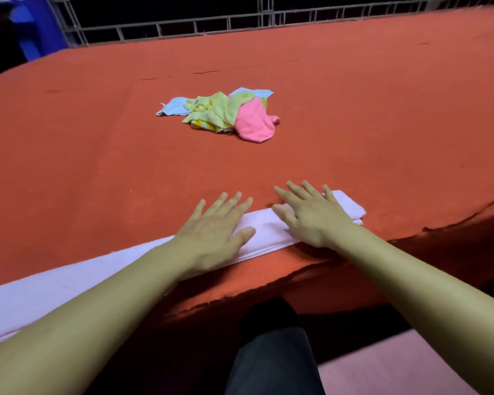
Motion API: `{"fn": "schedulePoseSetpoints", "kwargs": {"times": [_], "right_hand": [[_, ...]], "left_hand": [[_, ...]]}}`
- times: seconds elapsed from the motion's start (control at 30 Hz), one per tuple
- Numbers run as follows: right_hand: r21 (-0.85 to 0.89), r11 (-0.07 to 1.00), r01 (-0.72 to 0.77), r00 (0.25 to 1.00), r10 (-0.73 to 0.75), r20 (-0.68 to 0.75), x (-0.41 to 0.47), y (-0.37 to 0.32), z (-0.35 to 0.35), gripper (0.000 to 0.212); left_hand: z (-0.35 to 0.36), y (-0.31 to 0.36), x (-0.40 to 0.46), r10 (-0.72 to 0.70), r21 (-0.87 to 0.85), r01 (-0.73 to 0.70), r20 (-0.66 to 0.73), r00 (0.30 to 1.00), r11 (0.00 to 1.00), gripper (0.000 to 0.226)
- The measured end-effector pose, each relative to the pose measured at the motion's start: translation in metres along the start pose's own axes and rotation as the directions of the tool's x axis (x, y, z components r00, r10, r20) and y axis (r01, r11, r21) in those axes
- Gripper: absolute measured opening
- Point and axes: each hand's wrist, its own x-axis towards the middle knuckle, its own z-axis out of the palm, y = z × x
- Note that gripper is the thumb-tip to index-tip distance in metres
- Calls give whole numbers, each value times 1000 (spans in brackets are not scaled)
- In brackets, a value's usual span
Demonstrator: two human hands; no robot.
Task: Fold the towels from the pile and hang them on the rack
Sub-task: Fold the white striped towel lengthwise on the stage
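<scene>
**Both palms flat on the folded white towel**

Down at the near edge of the red-covered table, a white towel lies folded into a long narrow strip, running from the lower left up toward the right along that edge. The left hand lies flat on it, fingers straight and spread, tips reaching past the strip onto the red cloth. Just beside it, the right hand presses the strip's right end the same way, fingers straight, gripping nothing. Neither hand pinches or curls around the fabric.

Further back, well apart from the hands, sits the pile of crumpled cloths: a pink one on the right, a yellow-green one in the middle, light blue ones peeking out behind. Beyond the table's far edge runs a metal grid frame against the dark.
</scene>
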Motion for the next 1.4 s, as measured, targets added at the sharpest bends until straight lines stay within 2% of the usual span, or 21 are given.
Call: {"fn": "schedulePoseSetpoints", "kwargs": {"times": [0.13,0.3,0.43,0.47,0.53,0.6,0.63,0.7,0.77,0.9,1.03,1.1,1.13,1.17,1.23,1.27,1.3,1.33,1.4], "right_hand": [[-40,991,-127,990,129,57,-9,49,5,63],[13,986,-164,983,162,83,-15,85,0,63],[220,962,-163,986,152,66,-15,97,-9,58],[265,950,-168,986,166,30,-13,100,-13,57],[297,937,-184,980,197,-16,-6,105,-23,61],[336,925,-176,984,179,24,0,105,-32,70],[347,923,-168,986,160,52,2,104,-35,74],[311,940,-142,989,126,73,10,104,-38,75],[322,940,-116,993,99,71,13,104,-42,72],[432,901,-41,999,41,10,13,105,-54,67],[560,828,-16,999,33,-20,12,98,-64,62],[668,742,-57,998,55,24,11,92,-67,62],[744,662,-93,996,73,60,11,89,-69,60],[822,552,-137,990,88,106,10,84,-71,57],[937,267,-224,974,79,211,10,71,-78,44],[960,135,-245,970,49,240,9,65,-82,38],[968,47,-247,969,20,246,10,59,-84,36],[971,12,-237,971,0,237,11,54,-85,41],[979,67,-191,979,-54,195,12,44,-86,55]], "left_hand": [[4,41,39,107,-8,-106,41,993,994,63],[22,70,62,154,107,-176,183,971,979,71],[23,71,65,135,140,-165,205,969,976,73],[19,73,66,143,115,-163,169,975,980,70],[12,79,74,171,31,-170,-24,985,985,64],[8,92,86,194,-99,-225,-253,948,969,57],[7,98,92,183,-194,-251,-310,933,948,50],[5,108,103,89,-387,-210,-309,947,898,39],[4,115,106,0,-485,-130,-259,966,865,42],[9,121,106,-33,-517,-127,-288,957,847,56],[11,124,103,-92,-599,-130,-326,941,790,54],[8,128,96,-137,-653,-107,-311,940,750,53],[6,129,94,-155,-677,-96,-301,941,730,53],[4,130,91,-173,-702,-88,-292,941,707,52],[-4,132,84,-234,-769,-65,-272,933,635,53],[-8,132,79,-280,-822,-53,-252,926,567,56],[-13,131,75,-330,-873,-49,-235,914,485,59],[-18,128,72,-376,-907,-44,-218,901,420,63],[-25,117,63,-425,-919,-21,-202,882,393,74]]}}
